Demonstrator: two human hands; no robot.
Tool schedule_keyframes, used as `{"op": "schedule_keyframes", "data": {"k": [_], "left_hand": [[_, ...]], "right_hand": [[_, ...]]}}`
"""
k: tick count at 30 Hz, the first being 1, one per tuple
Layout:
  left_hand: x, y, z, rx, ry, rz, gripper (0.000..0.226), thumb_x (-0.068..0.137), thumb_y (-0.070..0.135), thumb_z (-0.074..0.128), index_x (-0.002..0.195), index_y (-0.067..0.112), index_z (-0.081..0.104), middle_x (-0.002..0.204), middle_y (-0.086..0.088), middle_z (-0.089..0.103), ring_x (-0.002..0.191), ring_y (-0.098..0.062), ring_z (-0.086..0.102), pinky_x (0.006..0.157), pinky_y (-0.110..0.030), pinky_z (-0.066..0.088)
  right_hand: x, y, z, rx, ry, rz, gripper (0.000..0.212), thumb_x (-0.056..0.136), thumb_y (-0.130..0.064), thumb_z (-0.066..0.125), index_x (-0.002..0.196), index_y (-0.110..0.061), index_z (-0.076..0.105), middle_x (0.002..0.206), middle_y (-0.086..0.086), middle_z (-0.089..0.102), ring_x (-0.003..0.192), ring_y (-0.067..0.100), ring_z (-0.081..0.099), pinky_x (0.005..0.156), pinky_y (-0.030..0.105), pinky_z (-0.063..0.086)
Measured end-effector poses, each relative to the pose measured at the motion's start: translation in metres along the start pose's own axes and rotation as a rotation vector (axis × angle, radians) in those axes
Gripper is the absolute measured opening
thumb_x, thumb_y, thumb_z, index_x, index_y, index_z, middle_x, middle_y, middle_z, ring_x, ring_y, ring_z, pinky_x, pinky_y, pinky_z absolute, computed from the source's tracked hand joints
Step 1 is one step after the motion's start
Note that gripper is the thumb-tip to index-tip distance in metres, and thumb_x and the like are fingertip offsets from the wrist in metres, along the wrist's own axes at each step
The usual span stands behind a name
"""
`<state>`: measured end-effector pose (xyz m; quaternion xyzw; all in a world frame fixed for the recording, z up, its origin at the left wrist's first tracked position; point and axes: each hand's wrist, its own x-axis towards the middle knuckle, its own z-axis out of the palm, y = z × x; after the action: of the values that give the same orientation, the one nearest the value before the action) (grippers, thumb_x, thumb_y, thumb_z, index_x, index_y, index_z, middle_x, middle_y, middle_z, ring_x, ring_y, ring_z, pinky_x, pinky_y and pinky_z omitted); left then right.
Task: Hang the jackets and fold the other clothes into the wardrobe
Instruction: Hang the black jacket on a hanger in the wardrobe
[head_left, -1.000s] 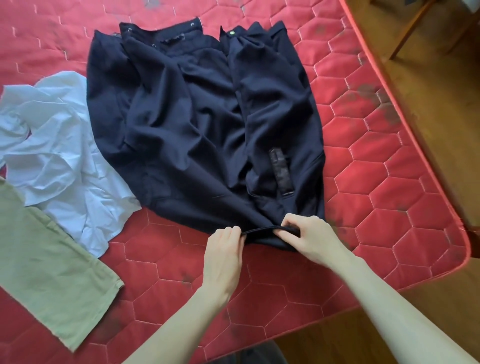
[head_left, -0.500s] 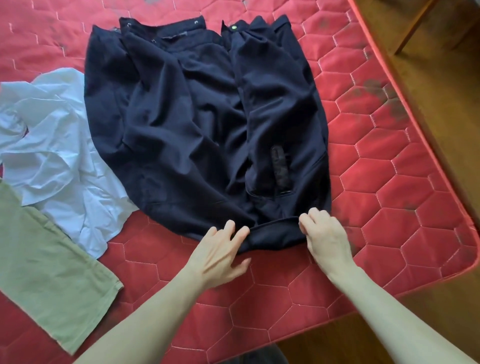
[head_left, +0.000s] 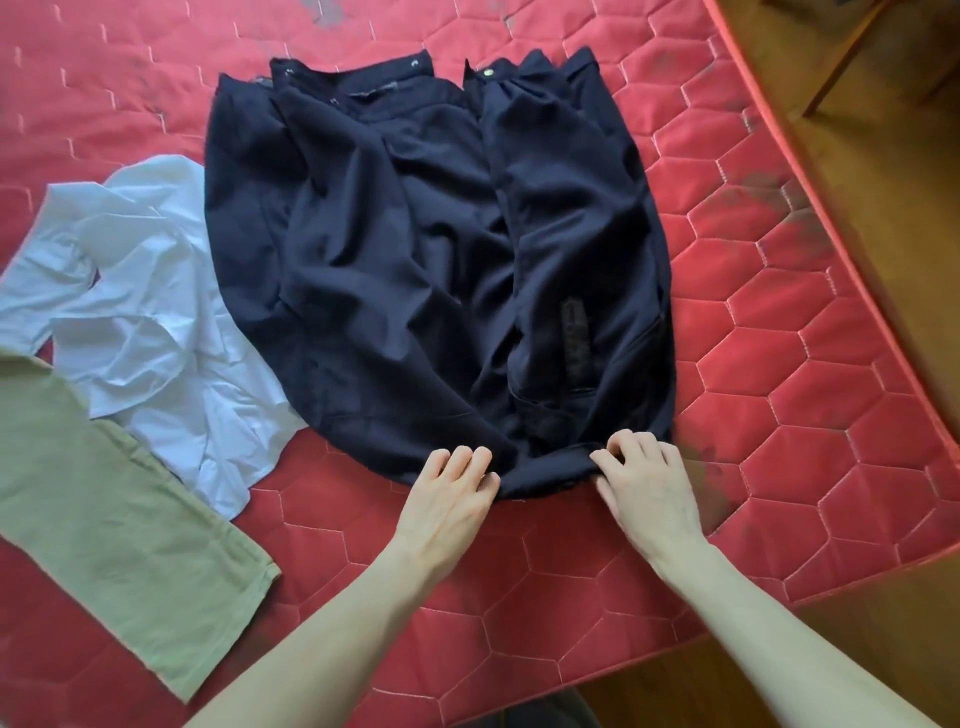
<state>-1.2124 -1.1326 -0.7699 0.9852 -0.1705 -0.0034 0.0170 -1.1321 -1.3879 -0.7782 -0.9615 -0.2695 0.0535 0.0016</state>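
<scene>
Fabric of the navy jacket (head_left: 415, 270), lying on the red mattress (head_left: 779, 364), is looking soft and floppy; left hand (head_left: 449, 501) is resting flat, right hand (head_left: 647, 480) is pinching the hem, the best hold.

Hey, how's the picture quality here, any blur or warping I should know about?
Head view: wide-angle warping bends the red mattress edge into a curve at right; light is soft daylight, no glare; the dark jacket loses fold detail in shadow and its right side smears slightly; the left hand and right hand look fairly sharp.
</scene>
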Motion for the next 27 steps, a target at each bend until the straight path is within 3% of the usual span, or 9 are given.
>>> {"op": "schedule_keyframes", "data": {"k": [3, 8, 12, 16, 19, 22, 25, 27], "left_hand": [[-0.002, -0.003, -0.028, 0.028, -0.025, -0.029, 0.020, 0.066, -0.001, 0.065, 0.075, 0.015, 0.063, 0.082, -0.003, 0.057, 0.072, -0.024, 0.054, 0.065, -0.036, 0.045], [0.000, -0.005, -0.093, -0.015, -0.074, -0.220, 0.037, 0.055, -0.006, 0.076, 0.082, 0.016, 0.062, 0.076, -0.003, 0.054, 0.062, -0.026, 0.053, 0.062, -0.037, 0.046], [0.022, -0.016, -0.164, -0.092, -0.040, -0.414, 0.045, 0.058, -0.008, 0.072, 0.098, 0.010, 0.066, 0.078, -0.004, 0.055, 0.065, -0.027, 0.055, 0.065, -0.040, 0.047], [0.038, -0.027, -0.242, -0.136, 0.018, -0.593, 0.052, 0.050, -0.006, 0.071, 0.099, 0.012, 0.064, 0.086, -0.005, 0.056, 0.074, -0.029, 0.056, 0.068, -0.041, 0.043], [0.039, -0.039, -0.301, -0.235, 0.157, -0.702, 0.055, 0.051, -0.009, 0.069, 0.101, 0.011, 0.060, 0.090, -0.007, 0.053, 0.078, -0.032, 0.054, 0.069, -0.044, 0.043], [0.040, -0.059, -0.354, -0.458, 0.425, -0.855, 0.058, 0.057, -0.007, 0.070, 0.106, 0.015, 0.049, 0.095, -0.007, 0.052, 0.082, -0.033, 0.053, 0.072, -0.047, 0.042], [0.048, -0.086, -0.416, -0.624, 0.637, -0.883, 0.038, 0.072, 0.003, 0.057, 0.103, 0.023, 0.045, 0.094, -0.001, 0.054, 0.084, -0.029, 0.052, 0.074, -0.045, 0.043], [0.056, -0.104, -0.455, -0.669, 0.692, -0.844, 0.028, 0.081, 0.002, 0.056, 0.098, 0.022, 0.050, 0.089, 0.005, 0.057, 0.081, -0.029, 0.057, 0.071, -0.045, 0.047]], "right_hand": [[0.008, -0.006, -0.030, 0.021, 0.111, 0.027, 0.022, 0.081, -0.014, 0.085, 0.101, -0.015, 0.076, 0.096, 0.004, 0.066, 0.086, 0.030, 0.062, 0.080, 0.043, 0.049], [0.007, -0.011, -0.107, 0.037, 0.248, 0.016, 0.021, 0.085, -0.010, 0.081, 0.106, -0.015, 0.076, 0.096, 0.003, 0.068, 0.083, 0.030, 0.063, 0.080, 0.042, 0.045], [0.003, -0.013, -0.181, 0.068, 0.351, 0.036, 0.014, 0.091, -0.016, 0.068, 0.103, -0.017, 0.075, 0.090, 0.001, 0.065, 0.081, 0.029, 0.061, 0.085, 0.043, 0.043], [0.008, -0.027, -0.261, 0.098, 0.468, 0.052, 0.014, 0.091, -0.020, 0.067, 0.102, -0.019, 0.074, 0.089, -0.002, 0.063, 0.083, 0.027, 0.060, 0.087, 0.043, 0.041], [0.015, -0.042, -0.325, 0.126, 0.532, 0.071, 0.018, 0.092, -0.021, 0.064, 0.107, -0.019, 0.074, 0.094, -0.004, 0.065, 0.084, 0.025, 0.062, 0.085, 0.041, 0.041], [0.028, -0.056, -0.384, 0.158, 0.604, 0.034, 0.023, 0.093, -0.024, 0.061, 0.112, -0.019, 0.074, 0.097, -0.005, 0.068, 0.083, 0.026, 0.064, 0.082, 0.041, 0.042], [0.048, -0.066, -0.443, 0.143, 0.682, 0.022, 0.024, 0.096, -0.025, 0.061, 0.116, -0.019, 0.073, 0.096, -0.007, 0.072, 0.078, 0.026, 0.061, 0.077, 0.041, 0.041], [0.062, -0.074, -0.482, 0.136, 0.738, 0.054, 0.023, 0.095, -0.024, 0.065, 0.114, -0.016, 0.075, 0.089, -0.006, 0.073, 0.073, 0.027, 0.061, 0.073, 0.042, 0.041]]}}
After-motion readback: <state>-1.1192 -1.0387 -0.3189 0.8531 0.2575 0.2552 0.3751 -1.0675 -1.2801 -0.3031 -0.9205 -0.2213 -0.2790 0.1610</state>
